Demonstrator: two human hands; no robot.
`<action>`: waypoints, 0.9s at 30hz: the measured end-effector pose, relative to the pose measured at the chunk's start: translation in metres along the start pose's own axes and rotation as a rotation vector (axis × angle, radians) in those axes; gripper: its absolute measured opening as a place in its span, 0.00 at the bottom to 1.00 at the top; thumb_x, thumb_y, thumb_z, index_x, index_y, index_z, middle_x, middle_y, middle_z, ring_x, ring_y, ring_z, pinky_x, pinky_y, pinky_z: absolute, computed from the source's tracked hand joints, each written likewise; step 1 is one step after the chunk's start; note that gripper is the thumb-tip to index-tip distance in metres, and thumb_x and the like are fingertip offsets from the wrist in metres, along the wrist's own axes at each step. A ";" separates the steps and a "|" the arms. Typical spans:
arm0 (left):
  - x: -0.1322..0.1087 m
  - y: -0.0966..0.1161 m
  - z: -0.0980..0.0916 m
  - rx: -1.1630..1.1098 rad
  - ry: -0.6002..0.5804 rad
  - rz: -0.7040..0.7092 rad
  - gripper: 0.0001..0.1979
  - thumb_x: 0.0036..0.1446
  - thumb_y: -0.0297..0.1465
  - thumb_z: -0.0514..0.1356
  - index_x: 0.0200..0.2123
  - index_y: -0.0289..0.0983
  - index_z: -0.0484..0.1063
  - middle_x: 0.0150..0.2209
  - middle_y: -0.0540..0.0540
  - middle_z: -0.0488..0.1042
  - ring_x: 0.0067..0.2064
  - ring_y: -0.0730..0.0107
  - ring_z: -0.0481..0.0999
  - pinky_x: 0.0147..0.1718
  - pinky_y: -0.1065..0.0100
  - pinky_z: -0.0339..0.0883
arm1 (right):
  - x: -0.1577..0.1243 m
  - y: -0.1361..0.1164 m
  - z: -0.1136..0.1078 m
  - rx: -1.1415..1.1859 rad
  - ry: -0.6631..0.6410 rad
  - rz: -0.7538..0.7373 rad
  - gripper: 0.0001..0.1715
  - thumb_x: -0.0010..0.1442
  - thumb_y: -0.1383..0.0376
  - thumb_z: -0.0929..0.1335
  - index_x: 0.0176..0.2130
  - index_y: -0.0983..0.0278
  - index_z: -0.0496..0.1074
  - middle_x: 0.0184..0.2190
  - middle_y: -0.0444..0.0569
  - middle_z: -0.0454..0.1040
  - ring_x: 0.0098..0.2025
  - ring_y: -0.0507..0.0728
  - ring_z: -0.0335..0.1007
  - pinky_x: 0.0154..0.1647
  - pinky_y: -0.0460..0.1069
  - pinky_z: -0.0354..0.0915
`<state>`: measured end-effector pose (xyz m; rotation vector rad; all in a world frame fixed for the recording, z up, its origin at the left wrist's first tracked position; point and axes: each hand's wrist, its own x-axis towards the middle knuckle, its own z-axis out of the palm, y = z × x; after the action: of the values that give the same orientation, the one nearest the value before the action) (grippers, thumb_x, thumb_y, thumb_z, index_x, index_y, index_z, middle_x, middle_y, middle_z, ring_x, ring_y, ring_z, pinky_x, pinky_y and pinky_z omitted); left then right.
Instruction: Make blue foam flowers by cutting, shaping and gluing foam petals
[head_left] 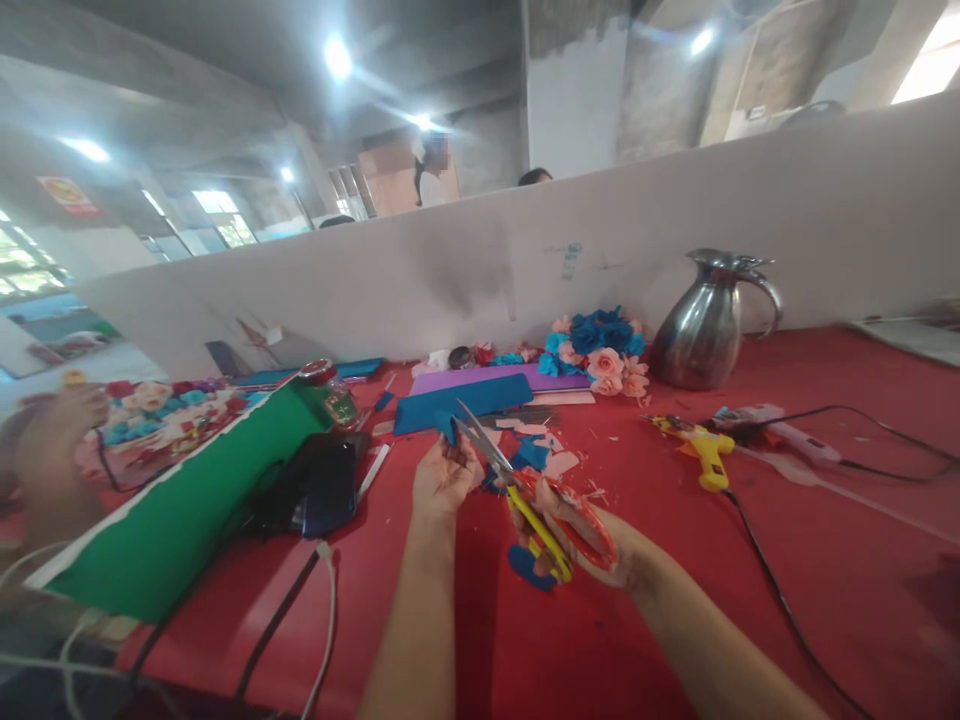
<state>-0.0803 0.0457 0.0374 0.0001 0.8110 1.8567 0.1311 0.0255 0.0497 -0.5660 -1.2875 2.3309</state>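
Holds a blue scrap [448,425] pinched in the left hand [444,478], above the red table [862,540]. Grips scissors [525,495] in the right hand [592,548], blades parted, long axis slanting up-left, tips just beside the scrap.

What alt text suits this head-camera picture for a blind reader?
A person's right hand holds open scissors against a small blue piece pinched in the left hand, above a red table with a yellow glue gun and paper flowers.
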 end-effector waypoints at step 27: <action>-0.012 -0.013 0.005 0.122 -0.130 0.120 0.03 0.50 0.23 0.62 0.29 0.34 0.72 0.26 0.50 0.76 0.26 0.76 0.74 0.28 0.73 0.66 | 0.012 0.006 0.000 0.322 0.030 -0.077 0.26 0.50 0.46 0.71 0.39 0.62 0.68 0.28 0.43 0.64 0.28 0.49 0.58 0.22 0.42 0.52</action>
<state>-0.0630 0.0413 0.0383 0.2492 0.8469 1.8944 0.1204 0.0289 0.0429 -0.4347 -0.8780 2.3872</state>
